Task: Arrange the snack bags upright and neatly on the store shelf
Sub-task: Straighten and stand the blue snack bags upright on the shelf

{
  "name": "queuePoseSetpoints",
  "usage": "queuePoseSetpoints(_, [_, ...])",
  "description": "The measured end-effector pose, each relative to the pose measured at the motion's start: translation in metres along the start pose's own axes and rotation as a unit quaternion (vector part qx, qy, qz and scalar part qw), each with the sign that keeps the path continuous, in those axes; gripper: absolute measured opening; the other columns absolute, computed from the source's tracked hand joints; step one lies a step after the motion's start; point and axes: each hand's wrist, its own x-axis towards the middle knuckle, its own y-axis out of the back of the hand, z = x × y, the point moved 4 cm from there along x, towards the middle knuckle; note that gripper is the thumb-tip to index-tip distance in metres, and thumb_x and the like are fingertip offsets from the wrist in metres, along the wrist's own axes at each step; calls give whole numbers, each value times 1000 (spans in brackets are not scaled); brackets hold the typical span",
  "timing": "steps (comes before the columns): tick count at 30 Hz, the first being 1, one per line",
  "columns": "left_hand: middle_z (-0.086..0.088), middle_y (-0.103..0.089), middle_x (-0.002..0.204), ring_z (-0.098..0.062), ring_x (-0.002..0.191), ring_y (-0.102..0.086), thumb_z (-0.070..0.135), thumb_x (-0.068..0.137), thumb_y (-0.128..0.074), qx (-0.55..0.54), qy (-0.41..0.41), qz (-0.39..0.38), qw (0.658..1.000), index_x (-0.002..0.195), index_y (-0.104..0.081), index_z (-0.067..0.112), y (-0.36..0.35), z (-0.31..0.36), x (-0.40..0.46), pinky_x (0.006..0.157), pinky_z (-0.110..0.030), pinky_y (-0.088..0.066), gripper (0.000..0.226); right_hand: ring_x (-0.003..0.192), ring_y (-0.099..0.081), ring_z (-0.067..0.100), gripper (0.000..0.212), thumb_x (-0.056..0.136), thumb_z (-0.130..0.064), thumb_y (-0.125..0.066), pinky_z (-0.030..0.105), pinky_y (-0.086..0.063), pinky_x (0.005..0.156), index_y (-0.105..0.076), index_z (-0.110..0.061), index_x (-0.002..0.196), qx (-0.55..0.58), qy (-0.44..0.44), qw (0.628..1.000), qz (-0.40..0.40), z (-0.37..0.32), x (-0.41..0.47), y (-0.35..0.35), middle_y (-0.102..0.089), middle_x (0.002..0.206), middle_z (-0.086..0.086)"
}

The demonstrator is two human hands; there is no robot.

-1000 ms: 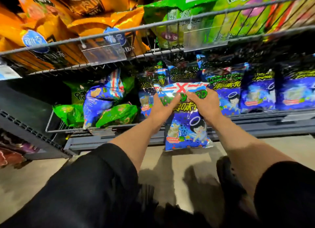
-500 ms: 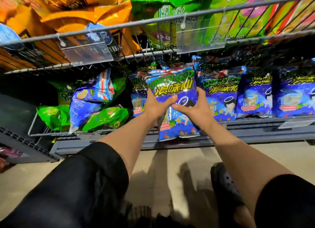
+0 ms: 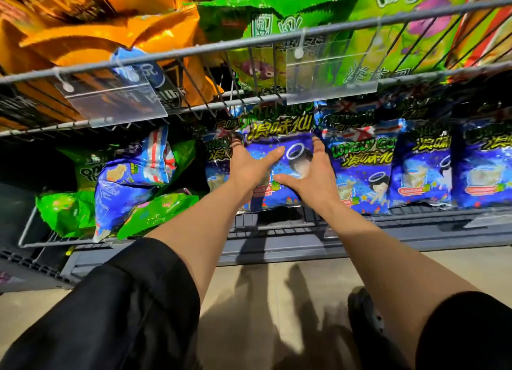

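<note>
Store aisle, low wire shelf point(image 3: 277, 225) under a fuller wire basket point(image 3: 249, 41) of orange and green packs; pale floor below me.

Blue snack bag point(image 3: 277, 148) now stands inside the shelf, top tucked under the basket's lower wire, base resting at the front edge. A second ago it hung in front of the shelf, pinched at its top seam, base dangling below the rail. Since then I have lifted it in and slid my grip down onto its face. Means this bag is nearly placed; it wants only squaring against its neighbours.

My left hand point(image 3: 249, 166) is spread wide, palm pressed to the bag's left side, thumb across the front. My right hand point(image 3: 310, 175) is spread wide too, cupping the right side, fingertips touching the next upright blue bag point(image 3: 360, 173). Neither clamps; both press and steady.

Right of that, the row of blue bags point(image 3: 421, 170) stands upright and even. Far left is the untidy part: a blue bag point(image 3: 130, 181) slumped at a tilt over flattened green bags point(image 3: 66, 211). Judged next job. Risk: the held bag tipping forward on release.
</note>
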Motion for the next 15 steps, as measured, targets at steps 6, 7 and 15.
queuePoseSetpoints(6, [-7,-65,86,-21,75,-62,-6,75,-74,-50,35,-87,994,95,-53,15,-6,-42,3,72,-34,-55,36,132,-39,26,106,69,-44,-79,38,-36,108,-16,-15,149,17,-26,999,-33,25,1,-22,-38,144,12])
queuePoseSetpoints(7, [-6,-64,87,-18,75,-61,-1,75,-75,-27,34,-83,996,99,-52,16,-5,-51,6,71,-31,-54,37,132,-38,26,103,70,-44,-78,39,-35,109,-18,-14,148,5,-31,999,-35,29,-3,-24,-39,142,12])
queuePoseSetpoints(15, [-5,-57,129,-24,116,-55,26,82,-71,59,27,-112,992,140,-36,19,-38,-86,24,100,-40,-45,69,137,-20,46,69,82,-30,-56,56,-29,108,-28,-27,146,-222,-139,961,91,72,-7,4,-14,150,28])
